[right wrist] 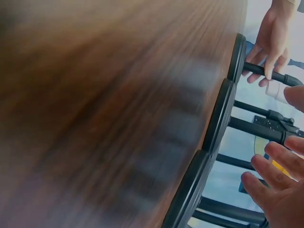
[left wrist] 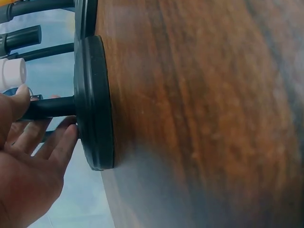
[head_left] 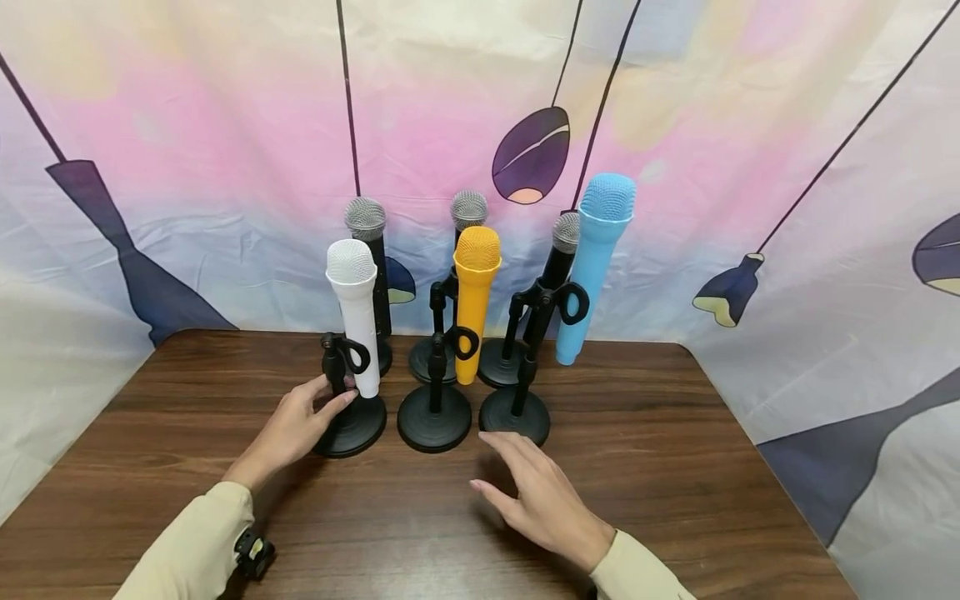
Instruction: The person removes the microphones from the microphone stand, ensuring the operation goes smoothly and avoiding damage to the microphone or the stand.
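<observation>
My left hand (head_left: 296, 425) holds the post of the front left black microphone stand (head_left: 351, 433), thumb and fingers around it just above the round base. A white microphone (head_left: 363, 321) sits at that stand's clip. My right hand (head_left: 546, 504) hovers with fingers extended and holding nothing, just in front of the front right microphone stand (head_left: 517, 417). A blue microphone (head_left: 592, 279) tilts at that stand's clip. Between them, the front middle microphone stand (head_left: 435, 421) bears a yellow microphone (head_left: 474, 312). In the left wrist view, the held stand's base (left wrist: 95, 104) rests on the table.
Behind the front row stand a left black microphone (head_left: 381, 287), a middle black microphone (head_left: 469, 208) and a right black microphone (head_left: 557, 262), each with a silver head. The brown wooden table (head_left: 375, 533) ends at a patterned cloth backdrop (head_left: 247, 208).
</observation>
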{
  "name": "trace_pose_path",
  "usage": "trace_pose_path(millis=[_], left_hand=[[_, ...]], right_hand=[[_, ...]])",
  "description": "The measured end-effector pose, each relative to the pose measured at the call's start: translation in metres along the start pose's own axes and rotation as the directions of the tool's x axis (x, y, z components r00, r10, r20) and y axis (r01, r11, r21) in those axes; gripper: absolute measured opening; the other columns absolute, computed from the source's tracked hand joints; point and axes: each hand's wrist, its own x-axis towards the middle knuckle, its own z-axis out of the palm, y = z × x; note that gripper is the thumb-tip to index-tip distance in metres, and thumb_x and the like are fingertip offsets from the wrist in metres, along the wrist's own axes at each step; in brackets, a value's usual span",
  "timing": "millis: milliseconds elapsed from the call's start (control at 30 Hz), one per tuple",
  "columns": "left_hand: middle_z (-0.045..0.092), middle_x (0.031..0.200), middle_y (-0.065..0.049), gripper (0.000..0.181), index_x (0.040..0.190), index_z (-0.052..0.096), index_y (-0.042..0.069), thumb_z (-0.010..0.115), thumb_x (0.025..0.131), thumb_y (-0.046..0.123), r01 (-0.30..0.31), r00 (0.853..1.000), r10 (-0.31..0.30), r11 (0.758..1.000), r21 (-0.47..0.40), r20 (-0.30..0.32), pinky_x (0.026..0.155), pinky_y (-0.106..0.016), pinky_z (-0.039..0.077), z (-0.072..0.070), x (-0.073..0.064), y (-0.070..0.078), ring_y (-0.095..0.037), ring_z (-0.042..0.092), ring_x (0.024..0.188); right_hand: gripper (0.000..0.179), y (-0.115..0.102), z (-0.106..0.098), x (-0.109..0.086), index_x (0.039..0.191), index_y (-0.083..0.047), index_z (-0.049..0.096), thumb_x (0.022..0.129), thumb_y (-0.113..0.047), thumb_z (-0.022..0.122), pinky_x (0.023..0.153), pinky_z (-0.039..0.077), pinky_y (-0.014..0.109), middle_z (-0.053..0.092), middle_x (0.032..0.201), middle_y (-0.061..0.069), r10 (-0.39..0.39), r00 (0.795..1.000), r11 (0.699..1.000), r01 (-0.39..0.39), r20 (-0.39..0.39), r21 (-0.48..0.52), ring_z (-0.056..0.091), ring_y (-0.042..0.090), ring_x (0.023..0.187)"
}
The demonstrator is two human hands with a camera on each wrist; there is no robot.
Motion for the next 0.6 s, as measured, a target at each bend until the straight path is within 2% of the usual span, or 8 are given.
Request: trace_pose_path(millis=[133, 333, 600], left_hand=[[0.072, 0.115, -0.016, 0.020, 0.114, 0.067, 0.006, 0.060, 0.105, 0.023, -0.032, 0.999, 0.032, 0.999, -0.005, -0.010, 0.095, -0.056, 0.049, 0.001, 0.001, -0.002, -0.035, 0.065, 0.114], [0.074, 0.108, -0.011, 0.017, 0.109, 0.068, 0.006, 0.062, 0.104, 0.021, -0.033, 0.999, 0.033, 0.999, 0.036, 0.004, 0.093, -0.052, 0.049, 0.001, -0.001, -0.003, -0.030, 0.066, 0.110], [0.075, 0.104, -0.007, 0.015, 0.106, 0.069, 0.008, 0.065, 0.101, 0.022, -0.043, 0.998, 0.039, 0.995, 0.091, 0.046, 0.089, -0.049, 0.051, 0.001, -0.005, 0.001, -0.026, 0.067, 0.105]], right_hand=[[0.052, -0.001, 0.004, 0.007, 0.142, -0.013, 0.054, 0.098, -0.036, 0.070, 0.097, 0.052, 0.037, 0.059, 0.135, -0.001, -0.024, 1.000, 1.000, 0.023, 0.011, 0.008, 0.057, 0.013, 0.124], [0.053, -0.003, 0.008, 0.014, 0.143, -0.013, 0.054, 0.098, -0.038, 0.069, 0.096, 0.052, 0.036, 0.060, 0.134, 0.000, -0.014, 0.999, 0.999, 0.013, 0.034, 0.041, 0.057, 0.013, 0.123], [0.053, -0.003, 0.009, 0.017, 0.141, -0.009, 0.056, 0.097, -0.035, 0.071, 0.094, 0.053, 0.035, 0.062, 0.132, 0.004, -0.011, 1.000, 0.997, 0.009, 0.026, 0.072, 0.059, 0.014, 0.121]])
